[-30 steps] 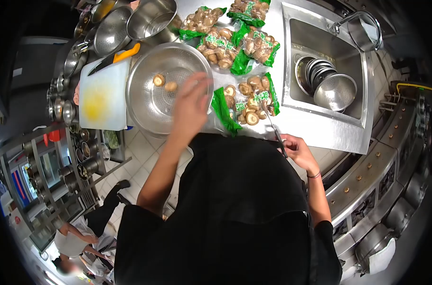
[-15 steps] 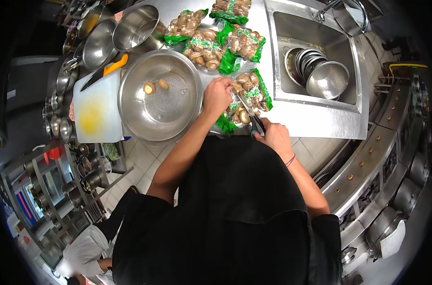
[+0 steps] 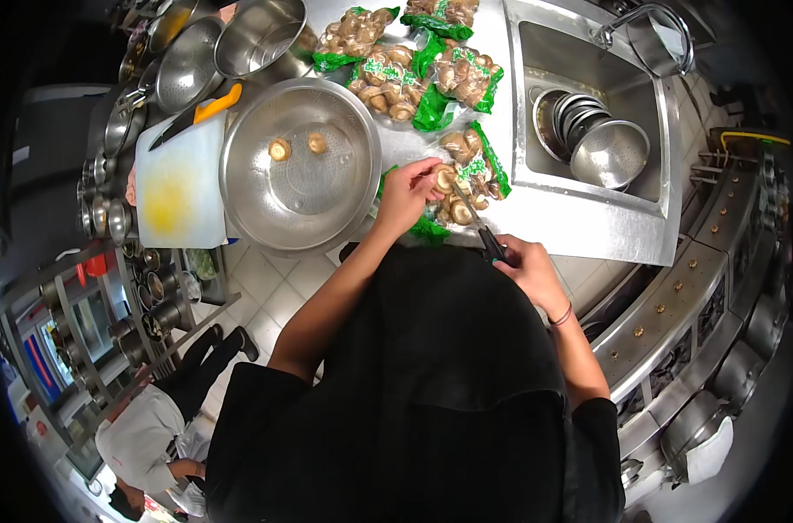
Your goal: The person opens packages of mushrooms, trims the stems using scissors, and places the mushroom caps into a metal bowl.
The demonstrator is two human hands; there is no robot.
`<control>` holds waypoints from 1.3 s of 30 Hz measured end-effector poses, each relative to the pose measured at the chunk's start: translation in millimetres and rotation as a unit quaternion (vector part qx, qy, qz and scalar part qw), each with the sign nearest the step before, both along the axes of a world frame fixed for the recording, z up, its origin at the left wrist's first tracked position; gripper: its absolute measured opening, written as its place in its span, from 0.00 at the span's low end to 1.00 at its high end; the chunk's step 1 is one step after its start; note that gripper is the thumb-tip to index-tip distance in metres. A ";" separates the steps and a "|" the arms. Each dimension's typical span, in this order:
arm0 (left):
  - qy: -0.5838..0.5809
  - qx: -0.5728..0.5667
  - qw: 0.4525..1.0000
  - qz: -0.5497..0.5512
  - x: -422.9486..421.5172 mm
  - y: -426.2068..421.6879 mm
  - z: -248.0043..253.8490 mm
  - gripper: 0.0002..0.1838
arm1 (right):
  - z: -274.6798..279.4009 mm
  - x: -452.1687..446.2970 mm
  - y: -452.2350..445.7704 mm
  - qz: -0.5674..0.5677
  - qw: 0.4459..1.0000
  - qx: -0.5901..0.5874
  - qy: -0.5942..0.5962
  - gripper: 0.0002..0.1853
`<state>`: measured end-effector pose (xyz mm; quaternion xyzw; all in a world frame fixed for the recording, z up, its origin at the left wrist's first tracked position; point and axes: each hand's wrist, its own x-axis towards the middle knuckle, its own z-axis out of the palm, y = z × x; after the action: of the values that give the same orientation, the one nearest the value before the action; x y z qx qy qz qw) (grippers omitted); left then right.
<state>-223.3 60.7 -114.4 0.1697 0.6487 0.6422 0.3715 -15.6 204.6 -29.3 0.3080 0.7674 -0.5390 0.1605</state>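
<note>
My left hand (image 3: 409,196) pinches a brown shiitake mushroom (image 3: 445,180) above a plastic mushroom bag (image 3: 479,170) with green edges. Black-handled scissors (image 3: 491,246) are gripped in my right hand (image 3: 529,268), their blades pointing up and left to the mushroom's edge. Whether the blades touch its stem I cannot make out. More mushrooms (image 3: 457,212) show in the bag under my hands. Left of my left hand stands a large metal colander (image 3: 301,209) with two mushrooms (image 3: 279,150) inside.
Several filled mushroom bags (image 3: 386,83) lie at the back of the counter. A sink (image 3: 536,52) on the right holds stacked metal bowls (image 3: 610,155). On the left are a white cutting board (image 3: 183,187) and a yellow-handled knife (image 3: 215,105). A person in white (image 3: 144,436) stands behind.
The mushroom in my left hand now shows more plainly, raised at the scissors' tips. My right hand has shifted slightly right and down. The view has moved a little, and the person behind shows more.
</note>
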 end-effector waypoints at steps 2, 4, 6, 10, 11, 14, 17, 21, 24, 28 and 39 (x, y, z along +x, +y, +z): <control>-0.041 -0.019 0.999 0.009 -2.5 0.1 -1.4 0.14 | 6.6 -6.0 -6.5 0.062 0.979 0.181 0.063 0.19; -0.084 -0.038 0.996 0.019 -2.2 0.6 -3.3 0.14 | 3.4 -6.2 -9.0 0.085 0.972 0.209 0.060 0.19; -0.049 -0.046 0.998 0.012 -1.2 0.7 -4.7 0.13 | -4.7 -5.8 -10.0 0.107 0.964 0.235 0.058 0.19; -0.043 -0.060 0.997 0.007 -2.4 4.3 -2.5 0.14 | -20.0 0.6 -6.8 0.085 0.984 0.145 0.059 0.17; -0.039 -0.092 0.995 0.000 -2.7 5.1 0.0 0.14 | -22.4 1.0 -6.2 0.076 0.991 0.106 0.033 0.15; 0.003 -0.138 0.990 -0.009 -2.1 4.2 18.2 0.13 | -62.5 23.3 4.2 0.021 0.986 -0.148 0.079 0.14; 0.226 -0.110 0.968 0.022 1.2 -13.3 53.1 0.12 | -32.6 23.4 20.4 -0.029 0.949 -0.312 0.038 0.15; 0.315 -0.205 0.917 0.136 -38.7 -58.2 132.4 0.16 | -24.1 17.9 20.4 -0.040 0.949 -0.311 0.011 0.13; 0.463 -0.280 0.834 0.109 -62.2 -77.5 132.7 0.18 | -32.2 2.0 23.6 -0.073 0.915 -0.395 -0.029 0.15; 0.467 -0.099 0.869 -0.134 -19.7 -27.6 129.9 0.22 | -26.6 -9.6 23.4 -0.132 0.865 -0.484 -0.006 0.17; 0.511 -0.236 0.755 -0.337 -11.6 -26.4 58.7 0.17 | -24.2 -18.5 9.0 0.123 0.986 0.108 0.021 0.16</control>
<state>-234.9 34.3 -55.7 0.5868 0.7740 0.1195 0.2055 -34.1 213.6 -53.5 0.2153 0.8564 -0.4354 0.1753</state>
